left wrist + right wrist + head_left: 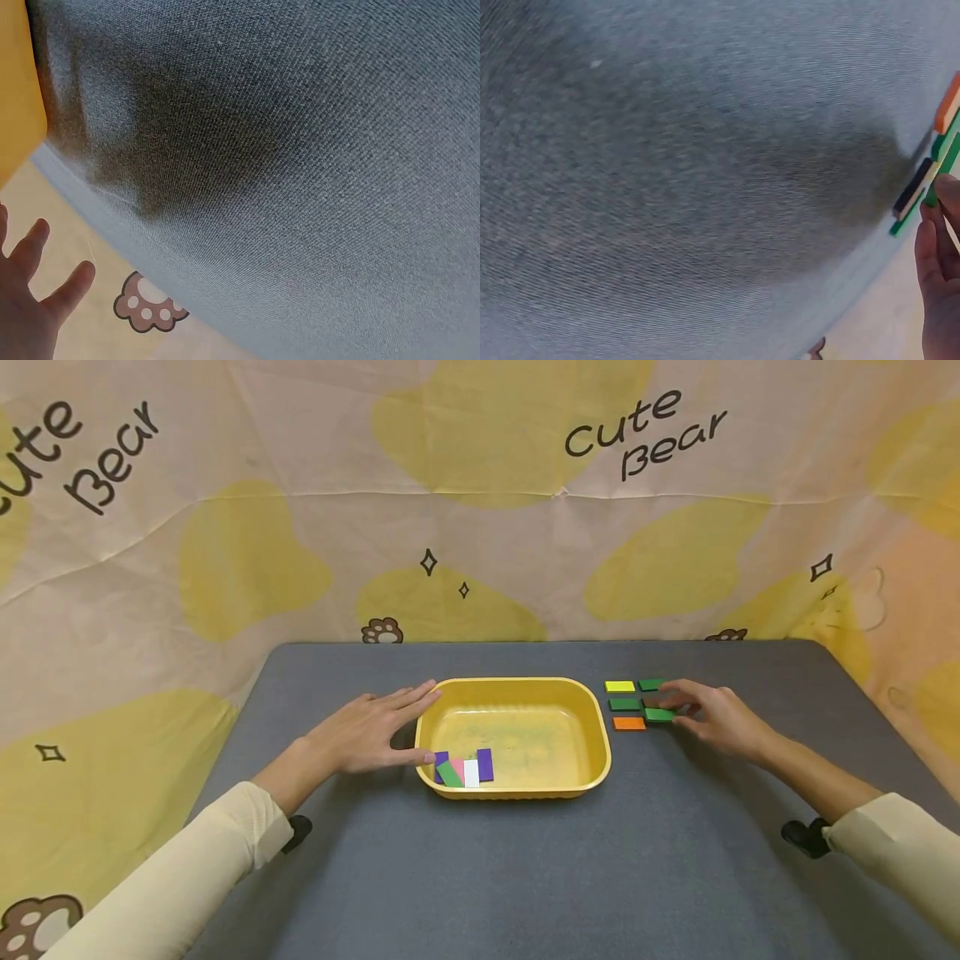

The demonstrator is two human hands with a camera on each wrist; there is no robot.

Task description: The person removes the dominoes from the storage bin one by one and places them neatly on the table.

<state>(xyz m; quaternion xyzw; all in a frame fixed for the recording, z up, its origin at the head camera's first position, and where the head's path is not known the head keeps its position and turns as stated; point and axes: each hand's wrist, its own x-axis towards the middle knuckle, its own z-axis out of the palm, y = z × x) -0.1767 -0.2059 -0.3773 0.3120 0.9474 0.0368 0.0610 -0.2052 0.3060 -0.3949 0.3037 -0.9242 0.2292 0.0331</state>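
Note:
My left hand (372, 731), fingers extended and thumb apart, rests at the left rim of a yellow plastic tub (517, 792). Inside, by the tub's near left corner, lie small rectangular blocks: purple (485, 765), white (471, 773), pink (457, 768), green (450, 774) and another purple. To the right of the tub, my right hand (716, 718) pinches a green block (660, 716) between thumb and fingers. In the right wrist view that block is tilted, beside a dark block (913, 187) on the table. The left wrist view shows only part of the left hand (34, 292).
Around the held block lie yellow (619, 687), green (625, 704) and orange (629, 724) blocks, plus a green one (651, 684) at the back. The grey table (480, 877) ends at a printed cloth backdrop (480, 527).

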